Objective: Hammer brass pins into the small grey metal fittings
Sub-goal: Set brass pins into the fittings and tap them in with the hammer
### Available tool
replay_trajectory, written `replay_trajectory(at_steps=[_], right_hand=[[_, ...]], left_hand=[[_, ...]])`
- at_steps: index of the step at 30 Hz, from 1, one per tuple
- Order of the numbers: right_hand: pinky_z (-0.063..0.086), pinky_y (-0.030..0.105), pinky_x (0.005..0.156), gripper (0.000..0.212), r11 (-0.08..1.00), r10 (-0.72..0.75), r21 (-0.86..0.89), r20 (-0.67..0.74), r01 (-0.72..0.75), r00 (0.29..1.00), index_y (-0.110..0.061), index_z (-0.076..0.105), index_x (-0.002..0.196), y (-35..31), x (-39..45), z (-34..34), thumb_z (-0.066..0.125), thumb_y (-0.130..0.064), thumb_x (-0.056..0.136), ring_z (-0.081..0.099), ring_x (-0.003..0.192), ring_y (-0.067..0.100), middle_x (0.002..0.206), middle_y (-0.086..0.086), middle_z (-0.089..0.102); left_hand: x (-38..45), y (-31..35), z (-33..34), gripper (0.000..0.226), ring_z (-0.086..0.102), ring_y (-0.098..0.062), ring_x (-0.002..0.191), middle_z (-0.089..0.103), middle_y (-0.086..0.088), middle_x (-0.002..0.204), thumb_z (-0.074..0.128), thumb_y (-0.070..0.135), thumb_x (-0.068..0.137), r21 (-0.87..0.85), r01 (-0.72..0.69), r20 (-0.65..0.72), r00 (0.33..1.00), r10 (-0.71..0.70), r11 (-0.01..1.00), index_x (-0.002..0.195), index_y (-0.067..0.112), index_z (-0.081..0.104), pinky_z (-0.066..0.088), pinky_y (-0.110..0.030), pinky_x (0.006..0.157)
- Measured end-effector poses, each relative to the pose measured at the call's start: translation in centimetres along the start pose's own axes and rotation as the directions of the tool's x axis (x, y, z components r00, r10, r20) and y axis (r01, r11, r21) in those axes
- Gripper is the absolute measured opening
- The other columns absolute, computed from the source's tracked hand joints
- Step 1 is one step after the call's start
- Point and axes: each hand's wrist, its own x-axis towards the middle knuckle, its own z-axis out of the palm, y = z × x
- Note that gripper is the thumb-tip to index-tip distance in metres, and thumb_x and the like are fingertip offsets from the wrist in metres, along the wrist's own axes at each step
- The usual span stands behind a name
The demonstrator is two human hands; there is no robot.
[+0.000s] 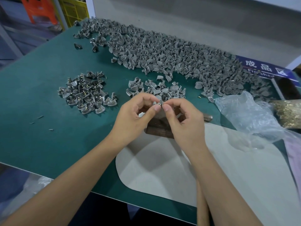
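Likely the brass pin (159, 103) gets dropped or cocked, being pinched against the fitting (154, 103) by both hands' fingers (157, 108) over the counter (48, 144).

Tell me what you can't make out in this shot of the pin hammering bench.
- Fitting pinched by left hand and right hand: head view, fingertips cover most of it; whether a pin is seated is too small to tell.
- Dark block: head view, hands hide its top.
- Blue sign: fittings cover its lower text.
- Bag of brass pins: cut off by right edge.
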Motion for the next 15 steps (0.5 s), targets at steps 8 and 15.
replay_trajectory(at_steps=[8, 15], right_hand=[[0.047, 0.016, 0.078, 0.011, 0.999, -0.041, -0.026, -0.064, 0.039, 0.997, -0.028, 0.074, 0.105, 0.08, 0.18, -0.05, 0.069, -0.02, 0.099, 0.068, 0.094, 0.009, 0.098, -0.018, 0.071], [0.046, 0.017, 0.074, 0.008, 0.989, -0.105, -0.11, -0.043, 0.1, 0.993, -0.014, 0.079, 0.103, 0.06, 0.19, -0.16, 0.074, -0.013, 0.097, 0.064, 0.09, 0.009, 0.097, -0.005, 0.068]], left_hand=[[-0.01, -0.11, -0.01, 0.021, 0.074, -0.018, 0.1, 0.076, 0.002, 0.105, 0.068, 0.011, 0.097, -0.052, 0.023, 0.028, 0.999, -0.022, 0.998, 0.117, 0.019, 0.067, 0.059, -0.035, 0.092], [-0.17, -0.31, 0.04, 0.013, 0.073, -0.013, 0.099, 0.075, 0.01, 0.1, 0.07, 0.022, 0.096, 0.055, -0.038, 0.033, 0.999, 0.037, 0.998, 0.106, 0.029, 0.065, 0.057, -0.029, 0.09]])
